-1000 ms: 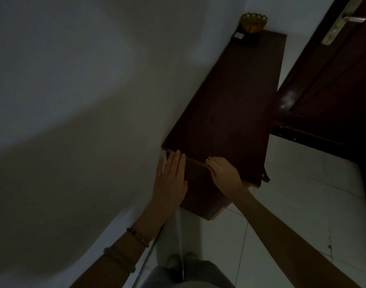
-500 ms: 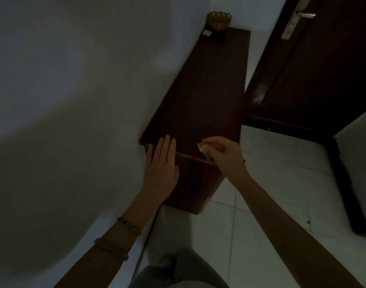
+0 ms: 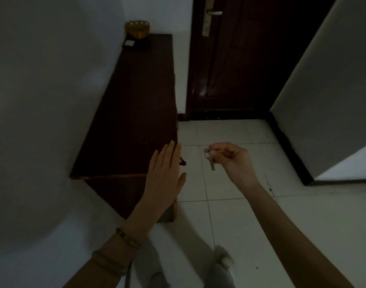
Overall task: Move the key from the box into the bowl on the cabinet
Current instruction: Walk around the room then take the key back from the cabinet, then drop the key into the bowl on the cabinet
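Note:
A silver key (image 3: 211, 162) hangs from the pinched fingers of my right hand (image 3: 233, 161), out over the floor tiles to the right of the dark wooden cabinet (image 3: 132, 113). My left hand (image 3: 165, 173) lies flat with fingers apart on the cabinet's near right corner. At the far end of the cabinet top stands a golden bowl (image 3: 137, 30) against the wall. A small dark box (image 3: 129, 45) with a pale label sits just in front of the bowl.
A white wall runs along the cabinet's left side. A dark wooden door (image 3: 236, 59) with a metal handle (image 3: 211, 15) stands beyond the cabinet. A white wall panel (image 3: 327, 90) juts in at the right. Pale floor tiles lie between.
My right hand lifted off the cabinet's near edge and moved right over the floor with the key in it. The view swung right; my left hand stayed flat on the cabinet.

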`<state>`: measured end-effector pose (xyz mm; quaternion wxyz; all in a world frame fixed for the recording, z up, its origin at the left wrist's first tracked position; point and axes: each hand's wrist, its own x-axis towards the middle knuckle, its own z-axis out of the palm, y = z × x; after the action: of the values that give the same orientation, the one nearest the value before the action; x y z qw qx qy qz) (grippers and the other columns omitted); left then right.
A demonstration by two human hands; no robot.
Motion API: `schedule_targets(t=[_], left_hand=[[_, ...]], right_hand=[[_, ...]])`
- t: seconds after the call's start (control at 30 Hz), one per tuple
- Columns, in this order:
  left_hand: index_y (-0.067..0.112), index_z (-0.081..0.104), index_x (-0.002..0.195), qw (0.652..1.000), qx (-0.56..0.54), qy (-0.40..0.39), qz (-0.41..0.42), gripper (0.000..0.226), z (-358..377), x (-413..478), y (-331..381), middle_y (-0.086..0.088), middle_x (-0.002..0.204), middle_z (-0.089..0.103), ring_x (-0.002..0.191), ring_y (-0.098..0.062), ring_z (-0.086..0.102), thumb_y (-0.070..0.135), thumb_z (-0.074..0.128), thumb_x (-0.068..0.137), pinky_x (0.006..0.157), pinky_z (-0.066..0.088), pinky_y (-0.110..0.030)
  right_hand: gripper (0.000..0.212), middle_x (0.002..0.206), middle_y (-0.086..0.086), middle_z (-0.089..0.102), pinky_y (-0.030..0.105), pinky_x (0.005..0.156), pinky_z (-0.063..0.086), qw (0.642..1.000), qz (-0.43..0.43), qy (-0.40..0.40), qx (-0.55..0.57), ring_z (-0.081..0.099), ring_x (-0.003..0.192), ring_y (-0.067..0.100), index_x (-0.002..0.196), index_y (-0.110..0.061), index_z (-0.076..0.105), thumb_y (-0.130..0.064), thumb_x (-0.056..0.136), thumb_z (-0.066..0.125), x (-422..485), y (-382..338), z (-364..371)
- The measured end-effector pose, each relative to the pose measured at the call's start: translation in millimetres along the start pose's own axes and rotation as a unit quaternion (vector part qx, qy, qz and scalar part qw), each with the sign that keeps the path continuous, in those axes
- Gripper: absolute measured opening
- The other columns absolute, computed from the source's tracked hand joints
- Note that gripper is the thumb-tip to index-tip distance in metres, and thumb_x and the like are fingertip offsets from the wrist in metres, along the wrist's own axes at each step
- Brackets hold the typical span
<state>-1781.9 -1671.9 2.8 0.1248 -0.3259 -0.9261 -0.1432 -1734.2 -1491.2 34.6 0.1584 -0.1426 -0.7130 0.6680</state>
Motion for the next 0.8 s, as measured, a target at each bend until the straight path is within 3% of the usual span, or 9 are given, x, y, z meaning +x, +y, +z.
schedule_targets(t=[0.17,0.37,0.57,0.8], left_hand=[[0.0,0.026,0.14,0.999,-0.021,-0.022,0.023,0.075,32,50,64,-0.023,0.145,0.036,0.133,-0.036,0.035,0.027,0.066,0.082,0.109,0.028,-0.049],[0.006,0.013,0.145,0.997,-0.014,-0.055,-0.046,0.076,81,94,125,-0.018,0.153,0.02,0.14,-0.031,0.02,0.033,0.056,0.089,0.116,0.016,-0.046],[0.001,0.021,0.142,0.996,-0.006,-0.049,-0.073,0.075,108,125,180,-0.022,0.149,0.029,0.137,-0.036,0.027,0.031,0.06,0.086,0.113,0.02,-0.049],[-0.005,0.035,0.135,0.999,0.004,-0.015,-0.05,0.075,114,171,211,-0.026,0.139,0.044,0.127,-0.041,0.042,0.024,0.072,0.077,0.105,0.03,-0.057]], right_hand=[[0.011,0.083,0.01,0.07,0.019,0.065,0.057,0.999,0.004,0.039,-0.003,0.068,0.068,0.008,0.088,0.0,0.066,0.005,0.078,0.066,16,-1,-77],[0.013,0.081,0.009,0.07,0.02,0.067,0.057,0.999,0.011,0.04,-0.008,0.068,0.069,0.008,0.086,-0.003,0.067,0.005,0.076,0.068,47,5,-174],[0.013,0.084,0.014,0.07,0.021,0.069,0.057,1.0,0.009,0.015,-0.007,0.068,0.071,0.011,0.089,-0.001,0.067,0.005,0.077,0.066,79,12,-243],[0.015,0.086,0.013,0.071,0.02,0.069,0.057,1.0,0.008,-0.005,-0.006,0.069,0.076,0.012,0.093,-0.001,0.066,0.003,0.079,0.065,129,16,-272]])
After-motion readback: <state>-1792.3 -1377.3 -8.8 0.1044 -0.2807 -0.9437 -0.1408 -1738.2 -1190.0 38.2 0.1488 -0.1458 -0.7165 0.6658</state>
